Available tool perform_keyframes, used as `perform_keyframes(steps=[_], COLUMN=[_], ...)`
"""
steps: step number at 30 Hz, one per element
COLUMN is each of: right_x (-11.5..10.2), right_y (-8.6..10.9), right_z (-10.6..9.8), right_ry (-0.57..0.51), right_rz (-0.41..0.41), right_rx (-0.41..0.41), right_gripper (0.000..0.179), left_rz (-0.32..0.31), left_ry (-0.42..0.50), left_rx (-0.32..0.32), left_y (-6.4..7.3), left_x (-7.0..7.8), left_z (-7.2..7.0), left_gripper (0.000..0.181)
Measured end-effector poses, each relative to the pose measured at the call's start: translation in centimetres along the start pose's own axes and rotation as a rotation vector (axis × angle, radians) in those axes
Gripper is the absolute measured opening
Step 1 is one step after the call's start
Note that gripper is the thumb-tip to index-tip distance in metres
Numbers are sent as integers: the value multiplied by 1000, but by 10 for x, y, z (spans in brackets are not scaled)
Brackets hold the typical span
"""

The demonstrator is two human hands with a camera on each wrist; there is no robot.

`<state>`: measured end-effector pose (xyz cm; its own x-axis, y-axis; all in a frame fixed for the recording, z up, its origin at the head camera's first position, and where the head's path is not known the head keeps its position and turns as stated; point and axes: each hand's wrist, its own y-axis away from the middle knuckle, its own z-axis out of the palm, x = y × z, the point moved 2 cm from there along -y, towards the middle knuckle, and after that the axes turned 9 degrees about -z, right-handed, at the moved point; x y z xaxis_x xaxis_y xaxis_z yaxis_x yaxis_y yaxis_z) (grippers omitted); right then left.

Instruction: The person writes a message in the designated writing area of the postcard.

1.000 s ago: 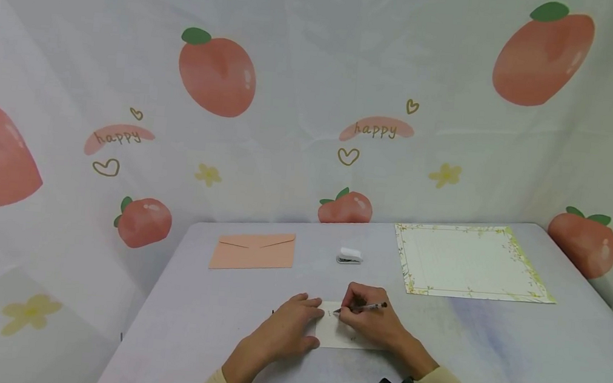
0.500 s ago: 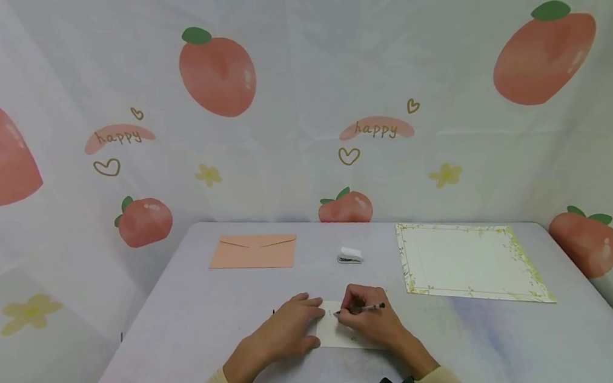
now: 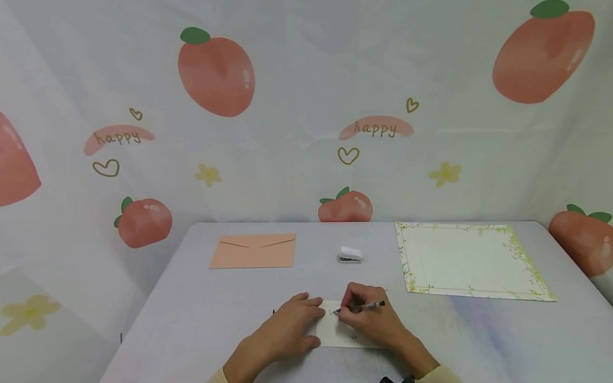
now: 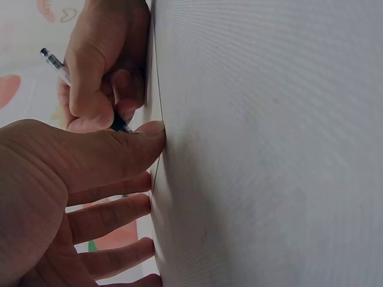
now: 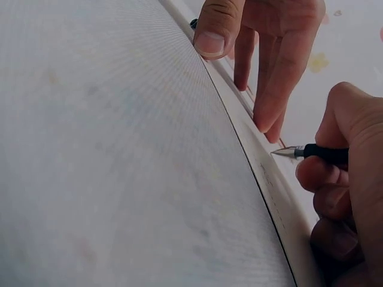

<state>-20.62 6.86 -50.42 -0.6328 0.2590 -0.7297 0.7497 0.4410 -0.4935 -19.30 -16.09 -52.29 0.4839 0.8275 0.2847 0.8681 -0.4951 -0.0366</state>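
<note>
A small cream paper card (image 3: 339, 334) lies flat before me, with a few dark marks near its top left. My right hand (image 3: 369, 312) grips a pen (image 3: 372, 305) with a clear barrel and dark grip; in the right wrist view its metal tip (image 5: 284, 152) is right at the card's surface. My left hand (image 3: 290, 327) rests at the card's left edge, fingers extended and spread. In the left wrist view the thumb (image 4: 134, 146) presses on the card's near edge. Part of the card's right side is hidden under my right hand.
A peach-coloured envelope (image 3: 253, 252) lies at the back left of the table. Behind the card sits a small white stapler (image 3: 350, 255). At the back right is a large sheet of paper with a floral border (image 3: 475, 261). A fruit-printed cloth (image 3: 293, 93) hangs behind the table.
The pen tip has shifted slightly over the card's top left, and the dark marks there have grown a little. My left hand keeps its place.
</note>
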Motion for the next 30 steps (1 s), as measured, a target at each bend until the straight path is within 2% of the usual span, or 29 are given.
perform_keyframes(steps=[4, 6, 10, 13, 15, 20, 23, 28, 30], right_x=[0, 1, 3, 3, 4, 5, 6, 9, 9], right_y=[1, 2, 3, 3, 4, 4, 4, 5, 5], right_z=[-1, -3, -6, -8, -7, -7, -6, -6, -6], right_ry=[4, 10, 3, -10, -6, 15, 10, 17, 21], right_rz=[-10, -5, 15, 28, 32, 29, 18, 16, 18], right_rx=[27, 51, 68, 46, 31, 7, 5, 3, 4], right_gripper=[28, 29, 31, 29, 28, 28, 29, 28, 28], left_rz=[4, -14, -84, -111, -90, -45, -36, -26, -28], left_ry=[-18, 13, 20, 16, 19, 16, 13, 28, 24], left_rx=[13, 11, -47, -84, -65, -31, -28, -11, -13], left_y=[-2, -5, 4, 9, 8, 1, -1, -1, 0], left_x=[-4, -9, 26, 43, 37, 14, 6, 4, 8], left_z=[5, 12, -29, -52, -44, -16, -6, -2, -9], left_gripper=[56, 55, 51, 50, 50, 52, 52, 53, 52])
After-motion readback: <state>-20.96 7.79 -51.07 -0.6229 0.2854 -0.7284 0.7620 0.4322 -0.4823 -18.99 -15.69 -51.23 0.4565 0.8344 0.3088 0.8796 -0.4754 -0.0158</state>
